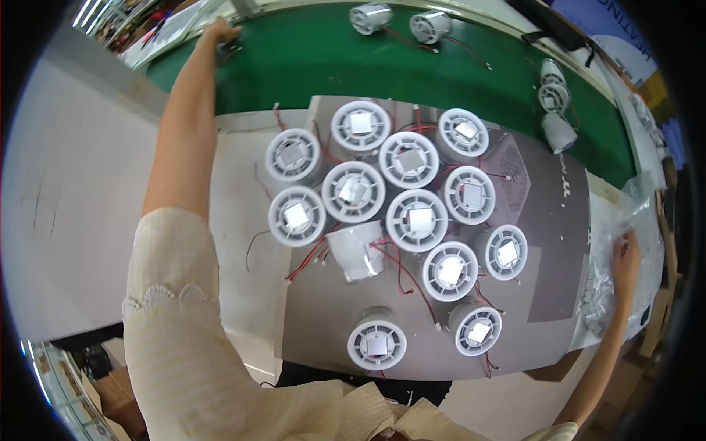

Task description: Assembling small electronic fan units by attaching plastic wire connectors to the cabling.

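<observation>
My left hand [218,31] reaches out to the far left, over the edge of the green belt. Its fingers are curled around something small and greyish with thin wires, mostly hidden. At the right edge, my right hand [626,259] is at a clear plastic bag [599,294], its fingers bent against the film. Between my arms, several white round fan-like units [354,192] with spoked rims and square pale centres stand on a grey-brown cardboard sheet [323,323]. One white unit [358,251] lies on its side, red and black wires trailing from it.
Across the back runs a green conveyor belt [294,62]. Two white units [430,27] lie on its far side, and a short row of others [553,98] sits at its right. A pale upright post [110,66] stands at left. Loose wires stick out among the units.
</observation>
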